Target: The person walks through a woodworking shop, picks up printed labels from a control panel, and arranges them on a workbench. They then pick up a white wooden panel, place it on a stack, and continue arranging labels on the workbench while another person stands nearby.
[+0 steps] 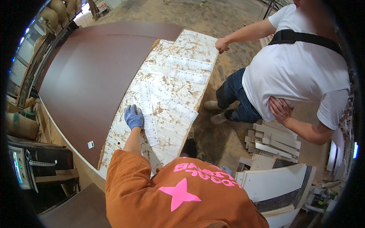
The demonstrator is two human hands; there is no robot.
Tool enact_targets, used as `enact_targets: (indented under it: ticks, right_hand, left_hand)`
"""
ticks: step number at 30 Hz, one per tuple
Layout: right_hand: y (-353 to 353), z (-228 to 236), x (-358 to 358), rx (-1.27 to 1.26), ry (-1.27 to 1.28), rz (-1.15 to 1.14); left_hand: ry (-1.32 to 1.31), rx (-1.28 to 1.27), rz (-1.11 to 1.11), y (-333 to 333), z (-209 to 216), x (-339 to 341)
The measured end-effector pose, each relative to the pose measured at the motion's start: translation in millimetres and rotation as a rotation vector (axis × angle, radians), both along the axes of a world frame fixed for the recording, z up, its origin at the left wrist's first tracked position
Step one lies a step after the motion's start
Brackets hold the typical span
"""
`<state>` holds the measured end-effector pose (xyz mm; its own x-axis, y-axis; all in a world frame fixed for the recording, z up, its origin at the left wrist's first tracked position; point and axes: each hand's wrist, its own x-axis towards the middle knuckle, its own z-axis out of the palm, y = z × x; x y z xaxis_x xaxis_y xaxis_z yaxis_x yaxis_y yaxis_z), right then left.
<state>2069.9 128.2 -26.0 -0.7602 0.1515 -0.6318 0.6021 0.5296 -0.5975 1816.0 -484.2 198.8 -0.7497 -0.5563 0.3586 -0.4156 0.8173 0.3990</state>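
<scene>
My left hand [134,117], in a blue glove, lies with fingers stretched on a worn white board [171,87] with brown scuffs. It rests beside a long strip of printed white labels [148,114]. More label strips [190,63] lie on the board's right half, some slanting across it. Only a bit of blue glove on my right hand [227,170] shows past my orange shirt; its fingers are hidden. Left of the white board spreads a large dark brown panel [91,76], with one small white label [90,144] near its lower edge.
A co-worker in a white shirt [296,76] stands at the right, one hand [222,45] at the board's far corner. Stacked pale strips [275,138] and panels [273,182] lie at lower right. Machinery [42,57] borders the left, with a screen [17,167] below.
</scene>
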Motion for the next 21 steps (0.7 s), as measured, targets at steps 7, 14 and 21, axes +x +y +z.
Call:
enact_targets:
  ticks: [7, 14, 21]
  right_hand:
    - [-47, 75, -31, 0.206, -0.170, 0.093]
    - [-25, 29, 2, 0.172, -0.062, 0.111]
    - [-38, 56, -14, 0.137, -0.124, 0.009]
  left_hand:
    - [-0.047, -0.073, 0.069, 2, 8, 4]
    - [-0.040, -0.034, 0.051, 7, 16, -1]
    - [-0.072, -0.021, 0.051, 11, 24, 0]
